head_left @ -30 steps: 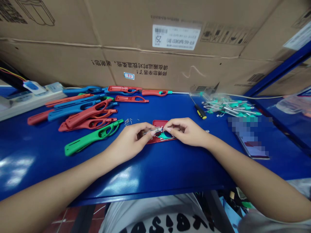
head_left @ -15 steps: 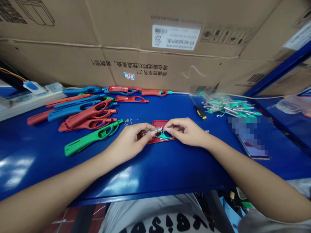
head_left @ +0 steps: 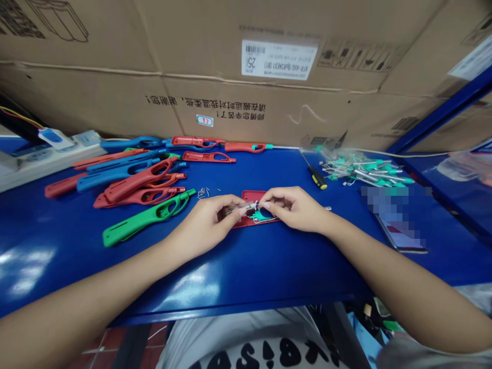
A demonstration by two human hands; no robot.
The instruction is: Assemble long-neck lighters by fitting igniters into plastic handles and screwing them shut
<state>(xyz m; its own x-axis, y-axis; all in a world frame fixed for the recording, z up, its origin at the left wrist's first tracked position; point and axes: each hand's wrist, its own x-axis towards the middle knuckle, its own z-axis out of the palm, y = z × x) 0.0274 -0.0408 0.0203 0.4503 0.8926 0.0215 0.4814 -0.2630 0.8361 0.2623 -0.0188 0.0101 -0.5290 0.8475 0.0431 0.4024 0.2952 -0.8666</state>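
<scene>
My left hand (head_left: 215, 218) is closed around a small clear tube (head_left: 234, 209) with a whitish end pointing right. Close beside it, my right hand (head_left: 290, 207) pinches at the tube's right end, near a tiny dark and white part; what lies between its fingertips is too small to make out. Under both hands are red plastic shell pieces (head_left: 251, 196) on the blue table. A green trigger part (head_left: 261, 215) with a white wire sits in the lower shell. My fingers hide portions of the shells.
Red, blue and green lighter shells (head_left: 146, 218) lie at left, near small screws (head_left: 203, 193) and a power strip (head_left: 77, 154). Rightward are a screwdriver (head_left: 315, 177), metal-and-green parts (head_left: 369, 171) and a phone (head_left: 400, 225). A cardboard box (head_left: 207, 51) stands behind.
</scene>
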